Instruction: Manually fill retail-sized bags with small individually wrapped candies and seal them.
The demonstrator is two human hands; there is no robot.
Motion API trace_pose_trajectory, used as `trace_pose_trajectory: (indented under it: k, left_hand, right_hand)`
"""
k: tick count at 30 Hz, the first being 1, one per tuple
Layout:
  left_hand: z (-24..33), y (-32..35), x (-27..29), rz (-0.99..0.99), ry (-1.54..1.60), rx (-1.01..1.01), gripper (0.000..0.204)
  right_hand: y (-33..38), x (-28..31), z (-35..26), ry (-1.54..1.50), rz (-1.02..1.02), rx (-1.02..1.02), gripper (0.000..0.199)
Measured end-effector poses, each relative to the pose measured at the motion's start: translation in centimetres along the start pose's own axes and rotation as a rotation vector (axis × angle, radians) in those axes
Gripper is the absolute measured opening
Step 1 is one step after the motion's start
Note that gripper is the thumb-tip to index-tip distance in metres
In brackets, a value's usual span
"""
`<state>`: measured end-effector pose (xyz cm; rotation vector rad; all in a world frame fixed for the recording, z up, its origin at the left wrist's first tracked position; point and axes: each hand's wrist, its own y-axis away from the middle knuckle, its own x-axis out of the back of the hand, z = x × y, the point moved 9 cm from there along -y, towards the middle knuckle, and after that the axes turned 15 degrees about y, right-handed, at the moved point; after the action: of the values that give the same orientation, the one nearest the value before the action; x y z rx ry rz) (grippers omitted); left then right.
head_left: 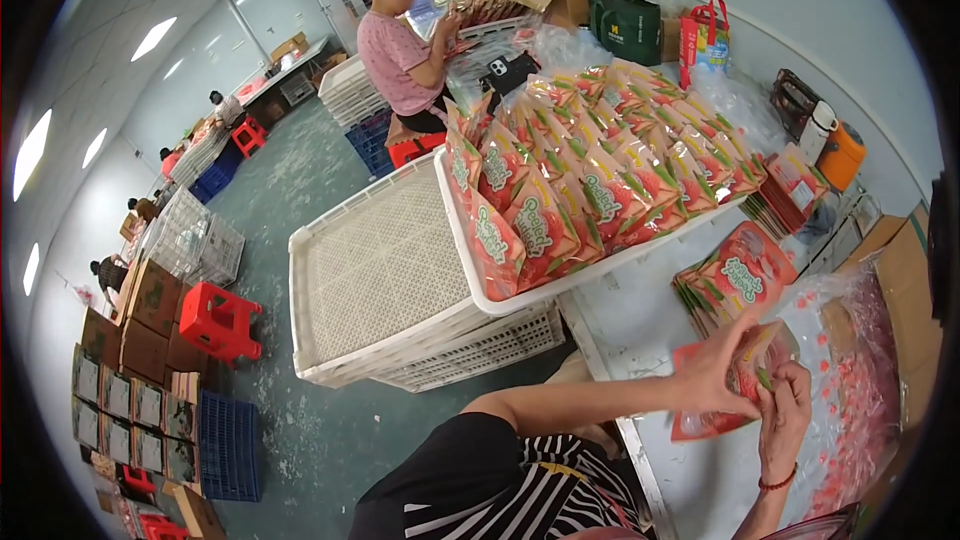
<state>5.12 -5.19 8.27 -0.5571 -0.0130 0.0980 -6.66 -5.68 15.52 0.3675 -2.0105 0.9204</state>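
Because both hands are busy on one pouch, these are the things that could slip or spill, biggest first.

Surface: the white surface (pixel 640 320) lies under both hands. It is crowded, so a dropped pouch could slide off the near edge.

Empty tray: a big white tray (pixel 375 260) sits up and to the left of the hands, on a stack of trays. It looks steady.

Full tray: the white tray of filled pouches (pixel 590 180) is just above the hands. The pouches lean on each other, so a bump could tip a row over.

Clear bag: a clear bag of small red sweets (pixel 860 390) lies open just right of the hands. An elbow knock could spill sweets out.

Flat pouches: a pile of flat red pouches (pixel 735 280) rests right above the hands. It fans out and may slide.

Red pouch: the red pouch (pixel 735 390) is between the two hands, low over the surface. If pulled unevenly, its top may tear or seal crooked.

Left hand: the left hand (pixel 715 380) has fingers curled and pinching the pouch top.

Right hand: the right hand (pixel 785 420) grips the pouch's right side, fingers closed on it. A loose grip could drop it.
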Motion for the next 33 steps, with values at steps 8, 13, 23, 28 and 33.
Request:
trace_pose_trajectory:
  k: [8,13,23,28,33]
  left_hand:
    - [-1.7,-1.2,-0.9,-0.459,0.458,0.385,0.033]
    - [0.5,-0.8,1.0,-0.183,0.226,0.341,0.022]
    - [0.1,0.9,2.0,-0.16,0.465,0.711,0.02]
    - [-0.8,1.0,1.6,-0.069,0.571,0.554,0.017]
    - [-0.9,1.2,2.1,0.075,0.677,0.513,0.016]
  right_hand:
    - [-0.1,2.6,-3.7,-0.009,-0.052,0.23,0.014]
    - [2.0,3.3,-2.4,0.037,-0.141,0.105,0.022]
    - [1.8,2.4,0.7,0.089,-0.027,-0.157,0.019]
    - [1.3,2.8,0.2,0.102,0.15,-0.12,0.02]
    - [1.5,2.6,1.8,-0.046,-0.01,-0.399,0.021]
